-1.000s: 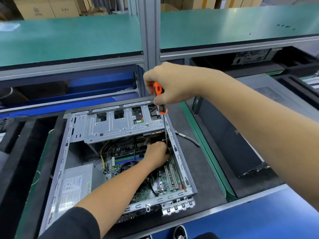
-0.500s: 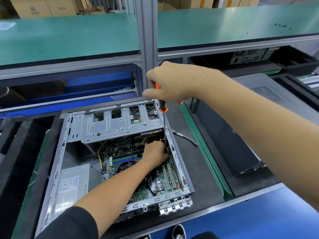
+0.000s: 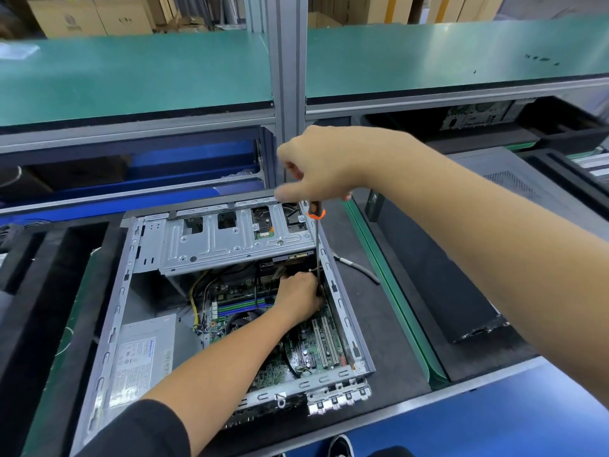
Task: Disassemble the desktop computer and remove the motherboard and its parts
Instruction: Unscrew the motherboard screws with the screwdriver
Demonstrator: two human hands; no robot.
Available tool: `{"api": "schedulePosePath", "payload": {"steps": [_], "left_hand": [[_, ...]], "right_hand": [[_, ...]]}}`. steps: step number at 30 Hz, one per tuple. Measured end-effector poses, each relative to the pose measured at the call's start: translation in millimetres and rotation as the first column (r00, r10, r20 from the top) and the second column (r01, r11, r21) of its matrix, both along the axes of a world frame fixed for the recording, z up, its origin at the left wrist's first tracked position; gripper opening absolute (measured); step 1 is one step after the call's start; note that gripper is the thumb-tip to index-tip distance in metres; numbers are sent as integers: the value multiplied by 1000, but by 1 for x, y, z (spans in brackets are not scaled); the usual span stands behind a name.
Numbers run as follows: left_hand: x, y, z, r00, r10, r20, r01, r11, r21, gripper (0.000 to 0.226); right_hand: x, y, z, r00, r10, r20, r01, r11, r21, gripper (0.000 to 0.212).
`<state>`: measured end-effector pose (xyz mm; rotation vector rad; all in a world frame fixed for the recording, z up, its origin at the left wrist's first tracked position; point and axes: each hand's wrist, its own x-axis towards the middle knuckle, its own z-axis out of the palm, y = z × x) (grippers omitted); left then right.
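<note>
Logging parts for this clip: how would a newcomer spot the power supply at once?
Find the open computer case on the black mat. In its near-left corner lies the power supply, a plain grey metal box with a white printed label, unlike the green motherboard beside it.

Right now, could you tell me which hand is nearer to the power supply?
The left hand: it reaches into the case over the motherboard, right of the power supply. The right hand grips the screwdriver above the case's far corner.

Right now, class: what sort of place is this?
Probably an electronics repair or teardown workshop: green-matted workbench shelves, an opened desktop case being unscrewed with a screwdriver, another computer waiting, and stacked cardboard boxes behind.
</note>
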<state>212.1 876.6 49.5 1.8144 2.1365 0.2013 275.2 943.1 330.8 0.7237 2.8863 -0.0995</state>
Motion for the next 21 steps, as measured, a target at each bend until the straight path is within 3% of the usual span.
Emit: {"api": "schedulePosePath", "payload": {"steps": [3,7,12,17,19,21], "left_hand": [[0,1,-1,1000,-6,-6,6,1000,-18,33],[-2,2,-2,1000,-4,12,4,1000,-15,27],[-2,2,-4,1000,0,26,0,1000,2,21],[-3,2,-4,999,2,35,-3,1000,7,22],[-1,2,-4,1000,-4,30,4,1000,2,29],[0,1,-2,1000,-14,18,14,1000,-8,33]], "right_hand": [[-2,-1,-1,999,-34,30,32,996,80,39],[-2,-3,0,999,41,24,-40,997,-71,17],[3,3,4,989,143,-23,-145,976,-161,36],[5,7,9,994,99,-35,-104,904,-415,31],[6,8,6,997,46,-60,-64,937,-342,20],[5,9,3,1000,2,-23,-5,993,-121,32]]}}
